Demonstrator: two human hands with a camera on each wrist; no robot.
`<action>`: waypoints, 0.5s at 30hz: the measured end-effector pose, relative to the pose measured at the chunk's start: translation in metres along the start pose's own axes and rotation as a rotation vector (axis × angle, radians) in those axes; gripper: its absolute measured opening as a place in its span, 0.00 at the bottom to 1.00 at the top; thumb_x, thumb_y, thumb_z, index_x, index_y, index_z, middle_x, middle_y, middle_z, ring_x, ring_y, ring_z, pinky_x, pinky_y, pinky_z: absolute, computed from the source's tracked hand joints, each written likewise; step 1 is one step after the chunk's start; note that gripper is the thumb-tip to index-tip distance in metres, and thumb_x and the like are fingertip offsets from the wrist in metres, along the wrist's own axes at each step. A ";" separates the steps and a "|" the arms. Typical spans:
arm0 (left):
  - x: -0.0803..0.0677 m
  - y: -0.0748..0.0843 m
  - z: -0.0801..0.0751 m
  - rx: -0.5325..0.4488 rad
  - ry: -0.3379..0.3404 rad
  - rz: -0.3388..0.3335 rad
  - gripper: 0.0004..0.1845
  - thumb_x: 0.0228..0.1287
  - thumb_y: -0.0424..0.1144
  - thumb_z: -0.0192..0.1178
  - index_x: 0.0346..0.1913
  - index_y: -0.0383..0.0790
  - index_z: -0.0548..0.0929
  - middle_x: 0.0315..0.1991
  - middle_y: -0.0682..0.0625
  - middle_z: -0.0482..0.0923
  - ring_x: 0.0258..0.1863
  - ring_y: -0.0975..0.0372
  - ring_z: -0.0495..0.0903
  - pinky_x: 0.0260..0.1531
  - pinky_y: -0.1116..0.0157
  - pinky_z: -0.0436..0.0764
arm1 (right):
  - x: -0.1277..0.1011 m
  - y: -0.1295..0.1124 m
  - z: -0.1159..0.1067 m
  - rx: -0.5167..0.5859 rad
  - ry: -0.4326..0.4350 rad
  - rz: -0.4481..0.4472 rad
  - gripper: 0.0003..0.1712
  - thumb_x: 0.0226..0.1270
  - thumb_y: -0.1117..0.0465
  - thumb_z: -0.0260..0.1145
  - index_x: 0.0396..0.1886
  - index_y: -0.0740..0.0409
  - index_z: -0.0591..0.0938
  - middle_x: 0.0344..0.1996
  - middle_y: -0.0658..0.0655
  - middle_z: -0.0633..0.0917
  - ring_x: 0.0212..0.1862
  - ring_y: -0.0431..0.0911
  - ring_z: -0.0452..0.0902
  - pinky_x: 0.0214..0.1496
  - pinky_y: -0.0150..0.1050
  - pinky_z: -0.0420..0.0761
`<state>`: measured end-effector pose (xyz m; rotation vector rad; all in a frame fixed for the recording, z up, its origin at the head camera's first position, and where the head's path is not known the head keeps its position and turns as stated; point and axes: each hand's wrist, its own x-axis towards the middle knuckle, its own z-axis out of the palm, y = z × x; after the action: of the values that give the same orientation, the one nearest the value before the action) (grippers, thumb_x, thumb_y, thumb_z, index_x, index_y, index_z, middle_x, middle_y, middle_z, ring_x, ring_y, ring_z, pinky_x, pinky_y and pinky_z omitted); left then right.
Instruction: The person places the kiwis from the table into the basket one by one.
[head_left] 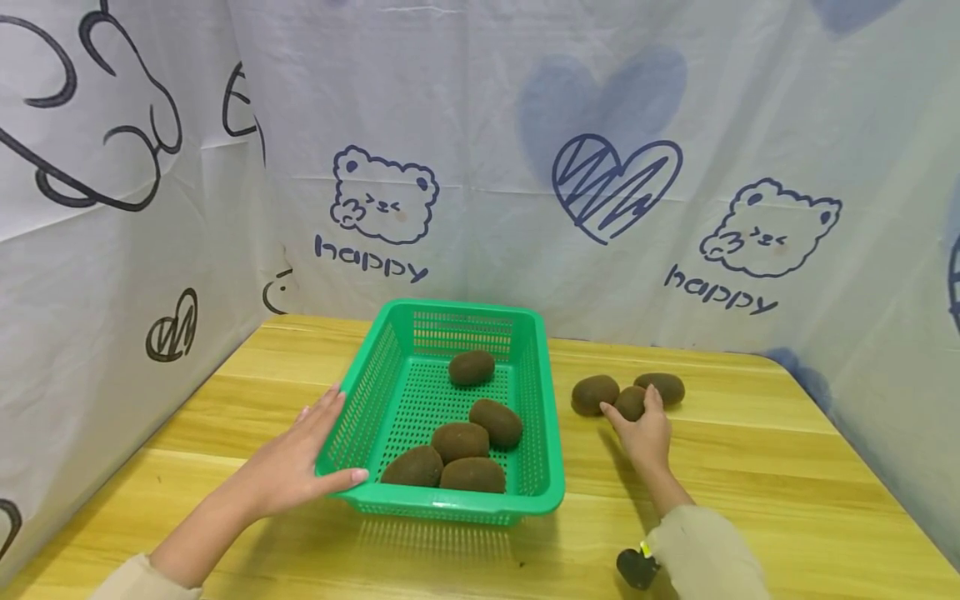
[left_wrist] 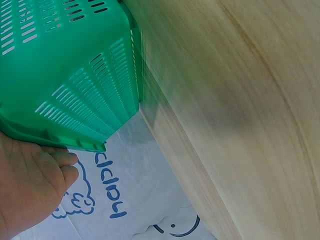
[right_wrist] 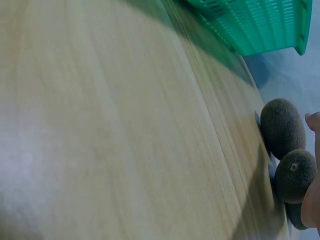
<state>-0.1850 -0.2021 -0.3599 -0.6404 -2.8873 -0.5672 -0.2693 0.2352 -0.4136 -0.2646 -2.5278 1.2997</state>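
A green plastic basket (head_left: pixel 450 498) with slotted walls stands on the table, several brown kiwis (head_left: pixel 472 367) lying in it. My left hand (head_left: pixel 288 467) grips its near left corner, thumb over the front rim and fingers along the outer left side. In the left wrist view those fingers (left_wrist: pixel 64 159) are bent below the rim. To the basket's right, three kiwis lie close together. My right hand (head_left: pixel 643 433) reaches over the middle kiwi (head_left: pixel 632 403), thumb and fingers spread on either side of it. The left kiwi (right_wrist: pixel 283 128) is beside the thumb; the right kiwi (head_left: pixel 664 388) lies behind the fingers.
The wooden table (head_left: pixel 780 467) ends at a white cloth wall (head_left: pixel 487 242) printed with bears and hearts, with more cloth at both sides. A small dark object (head_left: pixel 637 568) with a yellow mark is by my right sleeve (head_left: pixel 705 550).
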 end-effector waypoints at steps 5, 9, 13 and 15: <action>0.000 0.000 0.000 0.004 0.002 -0.002 0.53 0.56 0.64 0.55 0.72 0.33 0.46 0.74 0.37 0.40 0.69 0.37 0.49 0.65 0.41 0.57 | 0.002 0.004 -0.001 0.006 -0.012 0.074 0.52 0.63 0.53 0.61 0.71 0.70 0.40 0.72 0.69 0.44 0.72 0.64 0.41 0.74 0.54 0.51; -0.001 0.000 0.000 -0.001 -0.001 -0.009 0.53 0.56 0.64 0.55 0.73 0.33 0.45 0.74 0.37 0.40 0.68 0.36 0.49 0.64 0.39 0.58 | 0.002 0.008 -0.002 -0.015 -0.010 0.099 0.52 0.63 0.52 0.61 0.71 0.72 0.41 0.70 0.73 0.47 0.70 0.67 0.46 0.72 0.56 0.55; 0.000 0.000 0.001 -0.002 -0.007 -0.019 0.53 0.56 0.64 0.55 0.72 0.33 0.45 0.74 0.37 0.40 0.69 0.35 0.48 0.64 0.39 0.57 | 0.003 0.010 -0.001 -0.023 -0.019 0.121 0.51 0.63 0.53 0.61 0.70 0.73 0.41 0.69 0.76 0.49 0.69 0.69 0.48 0.71 0.57 0.56; 0.000 0.000 0.002 -0.002 -0.012 -0.022 0.53 0.56 0.64 0.55 0.72 0.33 0.45 0.74 0.37 0.40 0.69 0.35 0.48 0.64 0.39 0.57 | 0.004 0.011 -0.001 -0.032 -0.020 0.132 0.51 0.63 0.53 0.61 0.70 0.74 0.41 0.69 0.77 0.49 0.69 0.69 0.48 0.70 0.58 0.56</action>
<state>-0.1852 -0.2013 -0.3617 -0.6145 -2.9088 -0.5716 -0.2719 0.2435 -0.4212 -0.4344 -2.5887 1.3158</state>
